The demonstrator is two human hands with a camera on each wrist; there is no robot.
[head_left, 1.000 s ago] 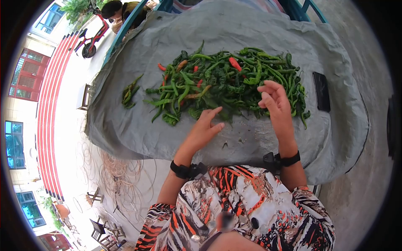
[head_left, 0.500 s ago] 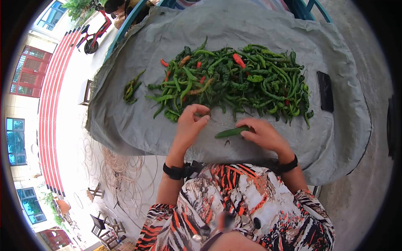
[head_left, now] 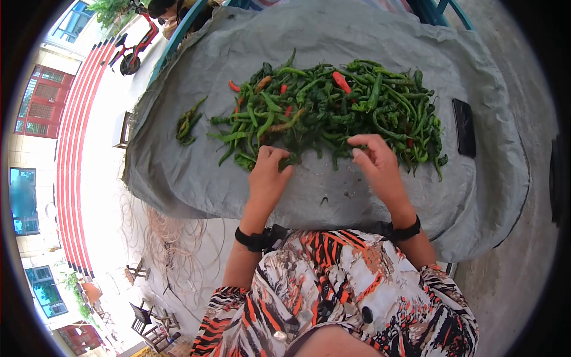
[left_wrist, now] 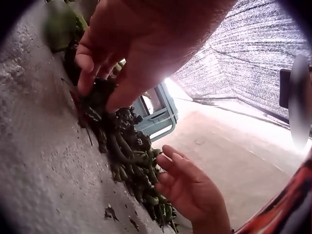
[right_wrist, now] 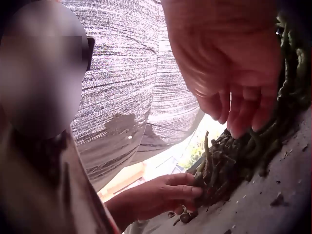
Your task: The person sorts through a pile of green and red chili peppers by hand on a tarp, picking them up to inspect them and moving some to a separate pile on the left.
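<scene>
A broad heap of green chili peppers (head_left: pixel 333 113), with a few red ones such as a red pepper (head_left: pixel 341 82), lies on a grey cloth (head_left: pixel 238 196). At the heap's near left edge is my left hand (head_left: pixel 266 175), its fingers bent loosely over the peppers. The left wrist view shows a dark pepper (left_wrist: pixel 100 92) between its thumb and fingers, which stand apart. My right hand (head_left: pixel 380 169) hovers by the near middle edge, fingers loosely curved and holding nothing. A larger green pepper (head_left: pixel 375 92) rests on top of the heap beyond it.
A small separate bunch of peppers (head_left: pixel 189 124) lies to the left. To the right, a black phone (head_left: pixel 464 128) rests on the cloth. Small scraps (head_left: pixel 324 200) dot the cloth in front. Another person (head_left: pixel 172 13) is at the far left, behind a blue-green frame (head_left: pixel 178 41).
Half a second ago my right hand held a green pepper low over the cloth; now it is without it and nearer the heap. My left hand has shifted only slightly.
</scene>
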